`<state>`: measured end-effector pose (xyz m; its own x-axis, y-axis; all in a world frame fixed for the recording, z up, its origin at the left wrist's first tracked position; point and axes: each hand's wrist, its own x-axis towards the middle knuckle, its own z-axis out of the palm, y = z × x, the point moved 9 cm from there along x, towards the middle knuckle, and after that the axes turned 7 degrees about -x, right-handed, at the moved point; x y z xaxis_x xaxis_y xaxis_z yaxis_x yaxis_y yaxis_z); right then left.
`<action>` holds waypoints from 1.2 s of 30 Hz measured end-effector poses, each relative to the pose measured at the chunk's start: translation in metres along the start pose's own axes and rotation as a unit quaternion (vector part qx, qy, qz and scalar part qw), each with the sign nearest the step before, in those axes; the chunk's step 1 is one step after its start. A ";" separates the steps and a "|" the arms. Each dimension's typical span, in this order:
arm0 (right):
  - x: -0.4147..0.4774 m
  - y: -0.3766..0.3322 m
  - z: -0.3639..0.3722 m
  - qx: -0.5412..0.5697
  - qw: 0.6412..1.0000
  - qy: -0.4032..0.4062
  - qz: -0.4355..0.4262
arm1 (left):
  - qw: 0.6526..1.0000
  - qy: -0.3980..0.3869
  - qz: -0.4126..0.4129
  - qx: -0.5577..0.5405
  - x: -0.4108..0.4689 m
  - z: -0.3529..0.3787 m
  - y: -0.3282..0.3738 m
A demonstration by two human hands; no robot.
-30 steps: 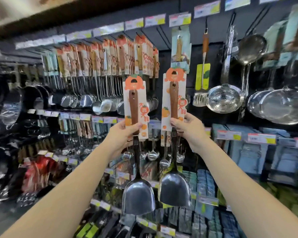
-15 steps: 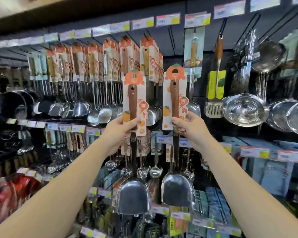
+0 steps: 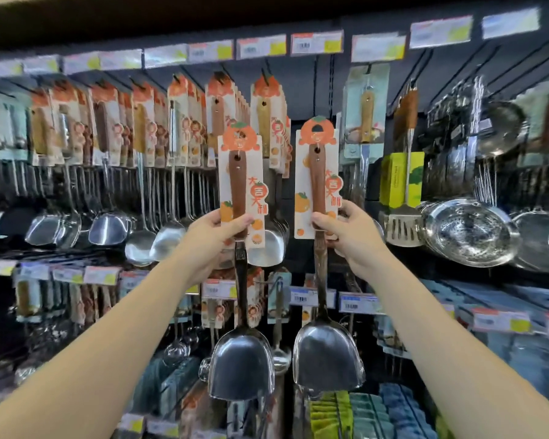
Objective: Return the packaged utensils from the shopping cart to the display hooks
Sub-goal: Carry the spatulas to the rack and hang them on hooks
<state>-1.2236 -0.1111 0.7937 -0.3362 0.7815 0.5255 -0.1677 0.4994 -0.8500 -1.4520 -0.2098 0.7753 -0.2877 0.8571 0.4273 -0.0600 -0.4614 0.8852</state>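
Observation:
I hold two packaged steel spatulas upright in front of the display wall. My left hand (image 3: 213,239) pinches the left spatula (image 3: 240,362) at the foot of its wooden handle, over its white and orange card (image 3: 241,172). My right hand (image 3: 351,236) grips the right spatula (image 3: 327,356) the same way, below its orange-topped card (image 3: 317,172). Both cards sit just under and in front of the top row of hooks (image 3: 268,72), where matching packaged utensils (image 3: 267,122) hang. The shopping cart is out of view.
Rows of ladles and turners (image 3: 108,226) hang to the left. A slotted turner (image 3: 404,223), colanders (image 3: 469,231) and strainers hang to the right. Price-tag rails (image 3: 317,42) run above and below. Lower shelves hold small ladles and folded cloths (image 3: 346,413).
Both hands have carried the spatulas closer to the display and slightly higher. The view has shifted left, so the colanders sit further right.

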 end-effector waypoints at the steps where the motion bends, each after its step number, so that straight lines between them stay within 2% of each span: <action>1: 0.005 0.001 0.002 -0.003 1.000 0.008 -0.001 | 1.000 -0.006 0.003 -0.003 0.007 -0.002 0.000; 16: 0.053 -0.015 0.036 -0.034 0.995 0.084 -0.042 | 0.993 -0.115 0.003 -0.026 0.088 -0.018 0.013; 36: 0.115 -0.064 0.016 -0.008 0.990 0.104 -0.097 | 0.988 -0.143 0.046 -0.027 0.149 0.012 0.040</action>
<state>-1.2667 -0.0597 0.9080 -0.1008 0.7291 0.6770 -0.1955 0.6526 -0.7320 -1.4860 -0.0978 0.8764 -0.0130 0.8368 0.5474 -0.0992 -0.5458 0.8320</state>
